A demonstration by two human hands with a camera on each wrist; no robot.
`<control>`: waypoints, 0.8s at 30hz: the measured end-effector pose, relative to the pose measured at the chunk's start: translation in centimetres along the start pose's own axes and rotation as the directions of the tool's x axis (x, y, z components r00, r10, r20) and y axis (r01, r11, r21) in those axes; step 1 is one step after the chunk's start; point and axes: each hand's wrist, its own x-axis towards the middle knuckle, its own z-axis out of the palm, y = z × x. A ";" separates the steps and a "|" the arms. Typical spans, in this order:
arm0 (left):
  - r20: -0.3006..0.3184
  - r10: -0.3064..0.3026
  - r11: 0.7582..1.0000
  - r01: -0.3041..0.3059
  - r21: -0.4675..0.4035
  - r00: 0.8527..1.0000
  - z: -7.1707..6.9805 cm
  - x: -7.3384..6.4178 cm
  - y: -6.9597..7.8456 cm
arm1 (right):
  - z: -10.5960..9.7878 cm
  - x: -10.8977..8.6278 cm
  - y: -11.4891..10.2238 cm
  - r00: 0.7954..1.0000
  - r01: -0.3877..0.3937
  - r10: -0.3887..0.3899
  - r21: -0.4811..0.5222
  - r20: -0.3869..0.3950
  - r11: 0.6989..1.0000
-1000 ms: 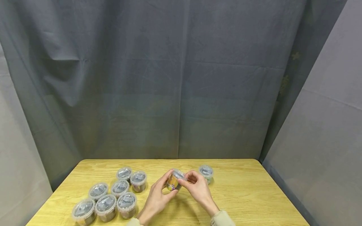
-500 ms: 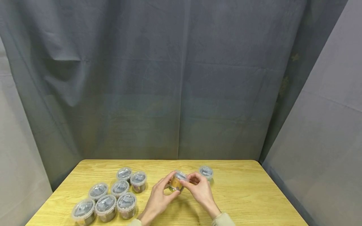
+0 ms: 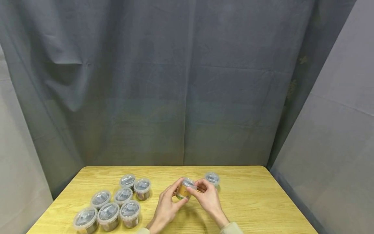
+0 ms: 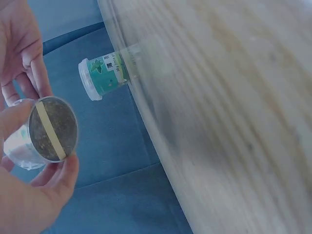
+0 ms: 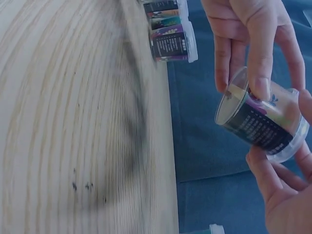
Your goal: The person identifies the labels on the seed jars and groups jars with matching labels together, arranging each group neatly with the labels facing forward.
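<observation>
Above the middle of the table, my left hand (image 3: pixel 168 206) holds a small clear lidded plastic tub (image 3: pixel 183 191) between thumb and fingers. The tub tilts, its grey-looking lid towards the upper right. My right hand (image 3: pixel 208 199) pinches it near the lid with thumb and forefinger. An orange part of the label faces the head camera; a dark panel with small white print and purple edges shows in the right wrist view. In the left wrist view, the tub's see-through base (image 4: pixel 53 129) shows brown granular contents and a pale yellow strip.
Several similar lidded tubs (image 3: pixel 108 213) stand grouped at the left of the wooden table (image 3: pixel 257 204). One more tub with a green label (image 4: pixel 105 73) stands at the back right, partly behind my right hand in the head view. Grey curtains (image 3: pixel 187 97) hang behind and at both sides.
Between my fingers the tub has turned, so the purple picture on its label gives way to plainer orange. Both hands have shifted slightly right. The standing tubs stay put.
</observation>
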 end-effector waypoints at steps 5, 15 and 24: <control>0.034 -0.015 0.999 0.016 -0.035 0.999 0.1 -0.1 -0.1 | -0.2 0.2 0.6 1.000 -0.004 0.004 -0.009 -0.007 1.000; 0.124 -0.028 0.993 0.042 -0.113 0.992 -0.4 0.0 -0.6 | -0.3 0.3 1.0 1.000 -0.017 0.017 -0.021 -0.004 1.000; 0.112 -0.025 0.994 0.037 -0.105 0.993 -0.6 -0.2 -0.6 | -0.1 0.2 0.9 1.000 0.009 -0.009 -0.022 0.002 1.000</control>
